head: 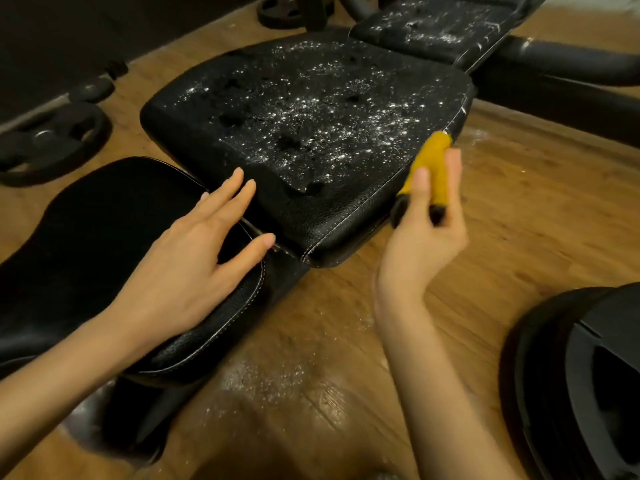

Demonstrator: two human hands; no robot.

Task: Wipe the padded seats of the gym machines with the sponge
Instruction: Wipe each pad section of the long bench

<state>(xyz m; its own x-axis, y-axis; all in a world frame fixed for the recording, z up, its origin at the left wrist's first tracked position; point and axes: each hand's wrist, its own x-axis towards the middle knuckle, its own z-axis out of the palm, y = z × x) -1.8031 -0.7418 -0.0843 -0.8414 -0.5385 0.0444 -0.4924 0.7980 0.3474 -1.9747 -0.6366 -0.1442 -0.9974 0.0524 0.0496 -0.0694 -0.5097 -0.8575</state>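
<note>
Right hand [424, 216] grips sponge [431, 168] at foamy pad [311, 116] edge; left hand [194, 251] flat, fingers spread (bracing). Sweep 1 overlapping pass inward, firm pressure.

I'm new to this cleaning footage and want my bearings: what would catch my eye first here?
First, the middle seat pad, black and speckled with white foam, with another foamy pad beyond it. Next, the yellow sponge gripped in the right hand at that pad's right edge. The left hand rests flat on the nearer pad, which shows no foam.
</note>
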